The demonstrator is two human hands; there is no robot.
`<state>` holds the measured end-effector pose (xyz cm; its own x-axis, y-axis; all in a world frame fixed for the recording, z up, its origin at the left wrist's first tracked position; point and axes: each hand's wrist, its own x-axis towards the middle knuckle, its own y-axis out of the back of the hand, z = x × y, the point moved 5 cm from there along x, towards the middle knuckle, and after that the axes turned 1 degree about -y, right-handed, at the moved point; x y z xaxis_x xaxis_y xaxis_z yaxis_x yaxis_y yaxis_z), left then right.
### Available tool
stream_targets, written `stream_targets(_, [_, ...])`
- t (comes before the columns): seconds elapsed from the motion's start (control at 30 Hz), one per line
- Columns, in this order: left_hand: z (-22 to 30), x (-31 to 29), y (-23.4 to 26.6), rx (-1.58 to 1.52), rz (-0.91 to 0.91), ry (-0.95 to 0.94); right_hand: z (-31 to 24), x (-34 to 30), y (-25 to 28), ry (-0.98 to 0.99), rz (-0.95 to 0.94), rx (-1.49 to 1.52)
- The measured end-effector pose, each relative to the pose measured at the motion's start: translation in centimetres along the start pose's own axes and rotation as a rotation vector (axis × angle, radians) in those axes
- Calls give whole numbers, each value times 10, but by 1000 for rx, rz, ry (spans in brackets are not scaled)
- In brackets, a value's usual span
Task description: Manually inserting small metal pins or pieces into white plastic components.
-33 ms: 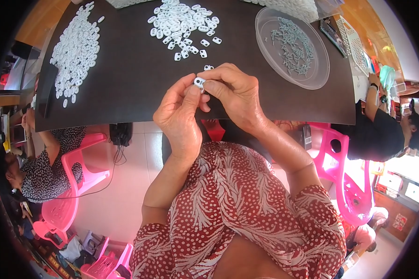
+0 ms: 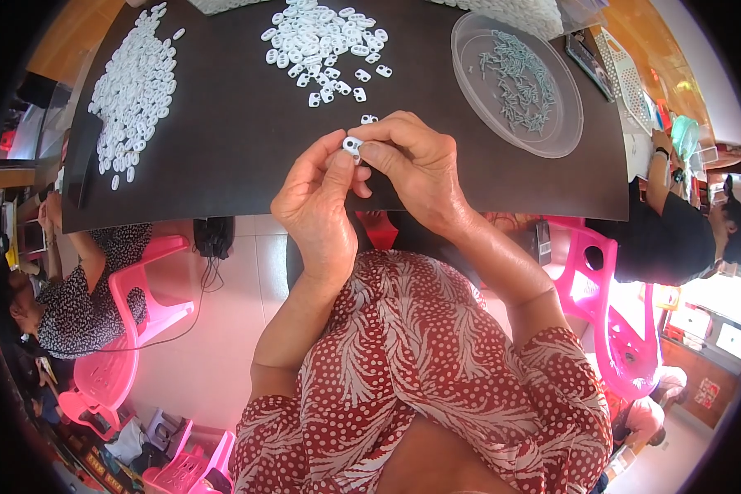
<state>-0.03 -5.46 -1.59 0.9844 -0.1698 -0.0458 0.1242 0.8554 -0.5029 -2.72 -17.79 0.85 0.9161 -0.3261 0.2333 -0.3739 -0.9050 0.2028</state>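
A small white plastic piece with two dark round holes (image 2: pixel 352 146) is pinched between my two hands, just above the near part of the table. My left hand (image 2: pixel 319 191) grips it from the left between thumb and fingers. From the right, the thumb and forefinger of my right hand (image 2: pixel 416 165) close on its other side; whether anything smaller sits under those fingertips is hidden. Another white piece (image 2: pixel 370 120) lies right behind my right fingers. Farther back is a loose heap of similar white pieces (image 2: pixel 317 41), some with their holes showing.
A second heap of white oval pieces (image 2: pixel 136 90) spreads along the left of the dark table (image 2: pixel 222 156). At right sits a clear round tray (image 2: pixel 561 140) with many grey-green screws (image 2: pixel 519 78), beside a phone (image 2: pixel 589 64). Other people sit left and right near pink chairs (image 2: pixel 132 305).
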Motion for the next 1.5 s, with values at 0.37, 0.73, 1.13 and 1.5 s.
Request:
stream_targets(0.37, [4, 5, -4, -124, 33, 110, -15, 0, 2, 209, -54, -209])
stream_targets(0.73, [6, 4, -6, -39, -119, 2, -22, -2, 7, 437, 49, -321])
stream_targets(1.13, [15, 1, -8, 7, -190, -71, -24, -6, 6, 404, 48, -192])
stream_targets(1.5, [15, -3, -3, -21, -193, -239, -27, -13, 0, 481, 55, -199])
